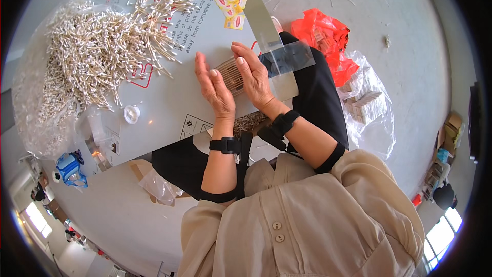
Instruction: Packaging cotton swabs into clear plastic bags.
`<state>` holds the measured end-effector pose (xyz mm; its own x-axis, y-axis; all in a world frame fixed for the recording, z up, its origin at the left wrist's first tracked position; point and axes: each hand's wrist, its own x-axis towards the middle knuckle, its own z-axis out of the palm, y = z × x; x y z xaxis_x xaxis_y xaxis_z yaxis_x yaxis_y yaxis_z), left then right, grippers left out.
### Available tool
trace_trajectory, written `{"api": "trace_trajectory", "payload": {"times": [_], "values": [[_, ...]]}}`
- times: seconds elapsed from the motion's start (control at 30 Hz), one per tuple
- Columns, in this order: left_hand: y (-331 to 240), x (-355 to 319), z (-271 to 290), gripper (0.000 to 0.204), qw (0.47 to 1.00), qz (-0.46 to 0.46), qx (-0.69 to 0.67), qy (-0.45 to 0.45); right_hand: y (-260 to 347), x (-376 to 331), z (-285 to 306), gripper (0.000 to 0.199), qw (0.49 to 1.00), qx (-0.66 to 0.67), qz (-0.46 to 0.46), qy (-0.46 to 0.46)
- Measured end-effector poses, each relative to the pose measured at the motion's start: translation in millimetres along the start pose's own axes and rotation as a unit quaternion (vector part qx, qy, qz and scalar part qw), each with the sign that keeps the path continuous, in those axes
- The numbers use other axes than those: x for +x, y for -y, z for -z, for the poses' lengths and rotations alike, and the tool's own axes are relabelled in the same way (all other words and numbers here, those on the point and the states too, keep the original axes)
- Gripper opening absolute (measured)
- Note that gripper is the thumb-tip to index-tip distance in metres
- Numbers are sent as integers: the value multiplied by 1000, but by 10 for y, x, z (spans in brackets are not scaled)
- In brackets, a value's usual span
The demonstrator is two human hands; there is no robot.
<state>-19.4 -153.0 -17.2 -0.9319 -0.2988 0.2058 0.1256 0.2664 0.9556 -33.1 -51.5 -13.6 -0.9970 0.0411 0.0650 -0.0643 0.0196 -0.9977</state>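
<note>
While both palms face each other over the grey printed sheet [169, 92], a bundle of cotton swabs [231, 74] sits pressed between them, its wooden-coloured sticks lying side by side and showing in the gap between the hands. Left hand [215, 90]: fingers straight and together, flat against the bundle's near side, not curled. Right hand [253, 77]: likewise flat and extended, bearing on the bundle's far side. Neither hand is closed into a grip; the swabs are squeezed between two flat palms. Left of the bundle lies a large loose heap of swabs [97, 51], partly spilling from a clear plastic bag [31, 97]. Beyond the bundle lie small yellow packets [231, 2]; just right of it, a clear plastic strip [287, 56] lies across dark cloth. Further right, a red plastic bag [323, 36]. By judgement, the bundle is very light, each stick thin, stiff yet easily snapped, and the group loose and prone to slipping apart; hold is best taken across the sticks' middle, with even pressure from both sides.
</note>
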Motion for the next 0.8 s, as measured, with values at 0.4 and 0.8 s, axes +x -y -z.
{"api": "trace_trajectory", "payload": {"times": [0.4,0.8], "values": [[27,39,31,55,986,50,-148,-55,14,140,28,32,999,30,2,-19],[38,-28,109,65,980,51,-193,16,58,-79,2,36,1000,26,4,-10]]}}
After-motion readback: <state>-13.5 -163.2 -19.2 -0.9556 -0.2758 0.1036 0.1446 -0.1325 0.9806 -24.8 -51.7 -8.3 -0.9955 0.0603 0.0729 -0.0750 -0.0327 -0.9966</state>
